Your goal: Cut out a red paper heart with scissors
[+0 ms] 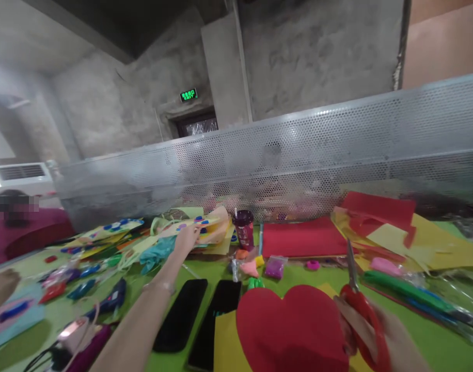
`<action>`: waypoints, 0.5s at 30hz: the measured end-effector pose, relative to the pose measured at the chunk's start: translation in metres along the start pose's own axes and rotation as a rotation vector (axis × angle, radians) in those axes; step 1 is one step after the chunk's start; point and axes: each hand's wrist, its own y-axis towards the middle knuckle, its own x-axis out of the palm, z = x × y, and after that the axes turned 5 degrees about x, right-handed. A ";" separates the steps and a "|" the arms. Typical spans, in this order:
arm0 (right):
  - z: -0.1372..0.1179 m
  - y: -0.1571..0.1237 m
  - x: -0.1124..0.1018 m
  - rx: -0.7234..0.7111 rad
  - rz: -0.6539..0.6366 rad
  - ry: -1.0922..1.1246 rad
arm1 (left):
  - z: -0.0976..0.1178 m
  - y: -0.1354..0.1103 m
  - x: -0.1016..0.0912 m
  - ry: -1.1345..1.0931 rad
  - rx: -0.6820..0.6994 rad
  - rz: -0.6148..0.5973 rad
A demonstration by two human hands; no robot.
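My right hand (379, 330) is closed around red-handled scissors (366, 315), whose blades point up and away. Its fingers also meet the right edge of a red paper heart (294, 330). Under the heart lies a yellow sheet (226, 343). My left hand (187, 238) stretches far forward, its fingers closed at a pale yellow sheet with blue dots (213, 227); the exact grip is small and blurred. Just left of that hand is crumpled teal material (157, 254). Two black phones (181, 315) lie beside my left forearm.
A dark purple cup with a straw (244, 230) stands behind a small purple packet (274, 267). Red sheets (304, 237) lie along the perforated metal screen (298, 155). A dark blue glue gun (112, 299) and cables are at left. Another person (27, 227) sits at far left.
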 end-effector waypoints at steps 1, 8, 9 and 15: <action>0.001 -0.001 -0.001 -0.008 -0.014 -0.020 | -0.004 0.002 -0.001 -0.013 0.023 -0.003; 0.018 -0.002 -0.001 0.026 -0.025 -0.147 | -0.017 0.004 -0.012 0.058 0.165 -0.089; 0.019 -0.002 -0.001 0.031 -0.021 -0.150 | -0.016 0.003 -0.012 0.080 0.173 -0.091; 0.008 -0.004 0.005 0.113 0.043 -0.047 | -0.008 -0.011 -0.011 0.147 0.231 -0.092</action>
